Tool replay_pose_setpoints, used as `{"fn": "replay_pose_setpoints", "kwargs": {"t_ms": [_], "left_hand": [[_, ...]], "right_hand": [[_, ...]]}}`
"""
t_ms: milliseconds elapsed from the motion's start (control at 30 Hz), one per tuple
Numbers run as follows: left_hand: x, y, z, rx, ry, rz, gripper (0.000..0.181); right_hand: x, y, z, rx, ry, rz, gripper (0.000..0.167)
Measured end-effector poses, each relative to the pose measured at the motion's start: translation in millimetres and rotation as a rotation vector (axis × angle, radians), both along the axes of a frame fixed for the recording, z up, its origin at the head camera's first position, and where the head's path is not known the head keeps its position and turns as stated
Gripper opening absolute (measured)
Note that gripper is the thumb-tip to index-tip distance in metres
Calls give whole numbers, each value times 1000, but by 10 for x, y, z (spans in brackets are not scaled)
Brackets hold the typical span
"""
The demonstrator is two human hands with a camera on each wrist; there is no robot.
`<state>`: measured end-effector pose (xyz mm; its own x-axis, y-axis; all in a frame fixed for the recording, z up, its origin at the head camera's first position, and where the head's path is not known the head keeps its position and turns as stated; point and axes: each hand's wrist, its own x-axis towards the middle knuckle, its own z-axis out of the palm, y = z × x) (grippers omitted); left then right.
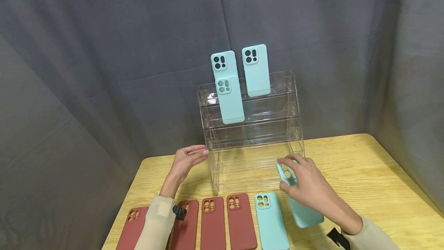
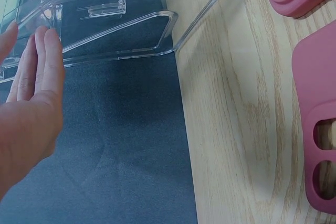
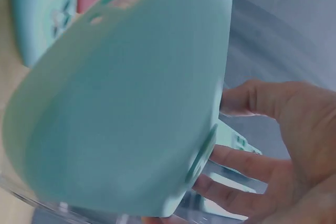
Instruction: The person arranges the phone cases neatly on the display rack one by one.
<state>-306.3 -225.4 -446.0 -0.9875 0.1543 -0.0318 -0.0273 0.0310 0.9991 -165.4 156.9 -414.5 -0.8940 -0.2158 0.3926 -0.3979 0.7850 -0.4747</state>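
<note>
Lying nearest, on the wooden table (image 1: 364, 173): four red phone cases (image 1: 241, 223), set at 6 to 8 o'clock of the clear stand (image 1: 253, 144), two partly covered by the left sleeve (image 1: 157, 219). Beside them, between 5 and 6: one loose teal case (image 1: 273, 223).

At 4: one held teal case (image 1: 305, 213), tilted, pinched at its camera-hole end between thumb and fingers of the right hand (image 1: 308, 180). Whether its lower end is borne by the table cannot be told.

At 8: left hand (image 1: 185, 163), nothing held, fingers straight, tips put to the stand's side.

Farther, on the stand: two teal cases (image 1: 256, 70) on the top tier, at 11 and 12; one teal case (image 1: 231, 103) a tier lower, at 11. Behind: grey curtain (image 1: 156, 49).

Handling, as judged: the pinch is best confined to the rim, the lower end lifted clear of its neighbour, and the stand steadied lightly, not pushed.
</note>
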Motion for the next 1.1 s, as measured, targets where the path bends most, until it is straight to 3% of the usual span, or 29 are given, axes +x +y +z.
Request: {"fn": "replay_pose_setpoints", "kwargs": {"t_ms": [433, 800, 1100], "left_hand": [[10, 6, 17, -6, -1, 5, 44], [8, 13, 25, 4, -2, 7, 43], [-5, 12, 12, -1, -15, 18, 45]], "right_hand": [[-358, -9, 593, -147, 160, -48, 53], [-691, -124, 1026, -224, 311, -72, 55], [-859, -243, 1392, -241, 380, -81, 54]]}}
